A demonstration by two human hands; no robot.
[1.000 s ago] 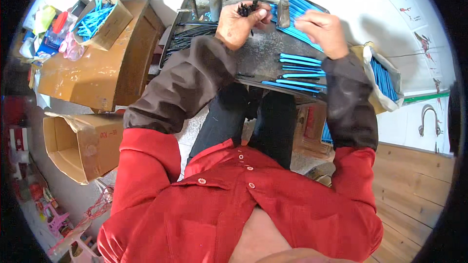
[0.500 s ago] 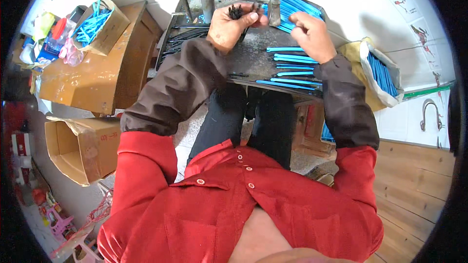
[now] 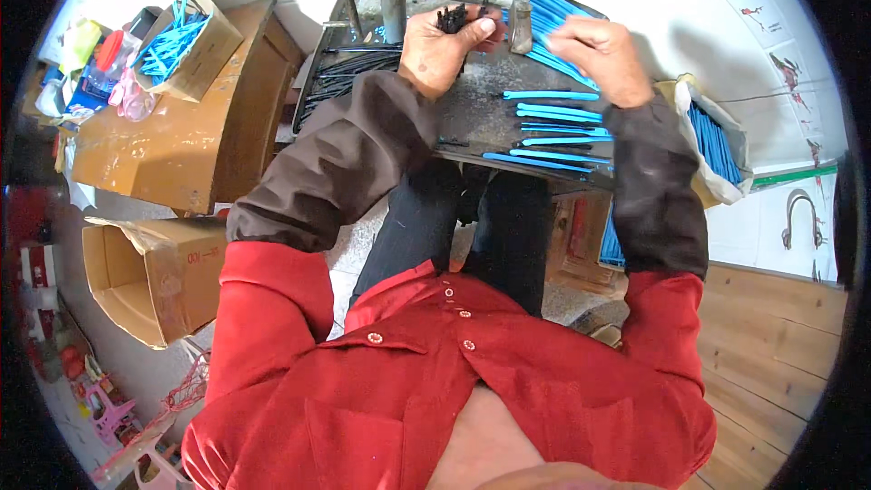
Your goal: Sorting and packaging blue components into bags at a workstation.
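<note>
Left hand: we saw our left hand (image 3: 434, 54) in the upper middle of the frame, with its fingers closed around a bunch of black sticks (image 3: 452, 19), whose ends showed above the thumb.
Right hand: our right hand (image 3: 608, 59) was in the upper right, the fingers curled inward; whether it had hold of anything, we could not tell.
Metal piece: between our two hands stood an upright metal piece (image 3: 520, 23).
Blue sticks: a pile of blue sticks (image 3: 547, 11) lay at the top, near the right fingers; a row of blue sticks (image 3: 558, 112) lay below, on the dark worktable (image 3: 481, 95).
Loose black sticks: these black sticks (image 3: 349, 73) were lying left of our left hand.
Bag: at the right edge, a pale bag (image 3: 740, 163) contained more blue sticks.
Carton: a brown carton (image 3: 195, 268) lay open at the left.
</note>
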